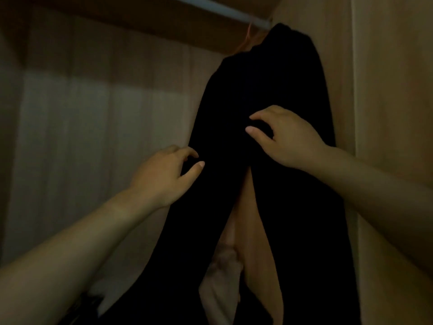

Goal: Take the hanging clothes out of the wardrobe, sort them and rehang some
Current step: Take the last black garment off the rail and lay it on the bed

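A black garment (pixel 262 90) hangs from the pale rail (pixel 225 10) at the right end of the wardrobe, its two long dark parts spreading downward. An orange hanger (pixel 246 41) shows just left of its top. My left hand (pixel 164 177) touches the garment's left edge, thumb and forefinger curled close to the cloth. My right hand (pixel 285 137) lies on the garment's middle, fingers bent with a fold between thumb and forefinger. The light is dim, so whether either hand actually pinches the fabric is unclear.
The wardrobe's wooden back panel (pixel 93 137) fills the left, its side wall (pixel 386 90) the right. A pale folded cloth (pixel 225 277) lies low between the two dark parts. Something white and dark sits at the bottom left (pixel 98 299).
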